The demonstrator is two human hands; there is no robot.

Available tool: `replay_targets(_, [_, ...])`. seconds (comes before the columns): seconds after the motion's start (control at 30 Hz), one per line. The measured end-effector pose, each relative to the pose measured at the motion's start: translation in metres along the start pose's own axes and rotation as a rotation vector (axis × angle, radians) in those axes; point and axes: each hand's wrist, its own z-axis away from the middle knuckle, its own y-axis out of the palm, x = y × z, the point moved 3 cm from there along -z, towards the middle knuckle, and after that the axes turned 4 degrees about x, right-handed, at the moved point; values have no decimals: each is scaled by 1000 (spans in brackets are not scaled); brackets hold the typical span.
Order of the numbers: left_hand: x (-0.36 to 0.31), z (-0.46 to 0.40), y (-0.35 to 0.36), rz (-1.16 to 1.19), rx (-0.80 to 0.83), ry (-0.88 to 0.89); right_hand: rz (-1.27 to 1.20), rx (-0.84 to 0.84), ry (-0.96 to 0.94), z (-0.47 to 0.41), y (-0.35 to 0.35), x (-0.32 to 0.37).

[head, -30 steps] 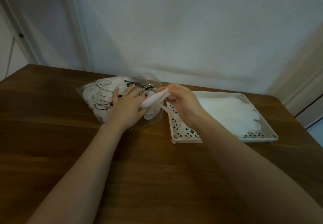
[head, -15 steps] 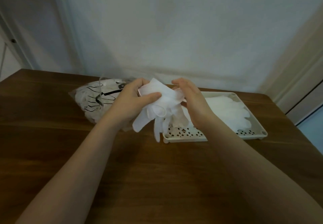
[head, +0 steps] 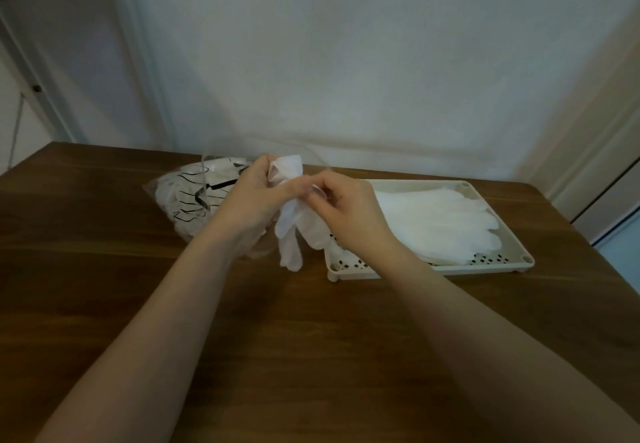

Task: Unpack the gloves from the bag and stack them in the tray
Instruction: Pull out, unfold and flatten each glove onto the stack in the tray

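Wooden counter (head: 311, 356) carries bag (head: 187, 197) and tray (head: 498, 264). Left hand (head: 252, 200) and right hand (head: 349, 212) both grip one glove (head: 294, 231) above it.

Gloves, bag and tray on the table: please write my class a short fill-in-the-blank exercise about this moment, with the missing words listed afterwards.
1. Both hands hold one white ____ above the table.
2. The left hand grips it near the top; the right hand pinches it from the ____ side.
3. The stack of gloves already lies in the ____.
4. The bag lies to the ____ of the tray.

Missing words: glove; right; tray; left
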Motion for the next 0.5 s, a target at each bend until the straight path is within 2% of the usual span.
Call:
replay_targets(0.17, [5,-4,-12,-251,-104,129,-527,57,291,-7,3,-10])
replay_targets(0.3, [13,-11,-28,-683,-414,176,-905,-21,452,-15,5,-9])
replay_targets(0.4, [23,-19,-34,-1049,-433,21,-1141,-67,497,-19,3,-5])
replay_targets(0.47, [28,-20,-32,-1180,-363,-130,-1189,-81,531,-19,4,-5])
replay_targets(0.5, [29,-20,-30,-1241,-326,-142,-1174,-84,550,-20,5,-5])
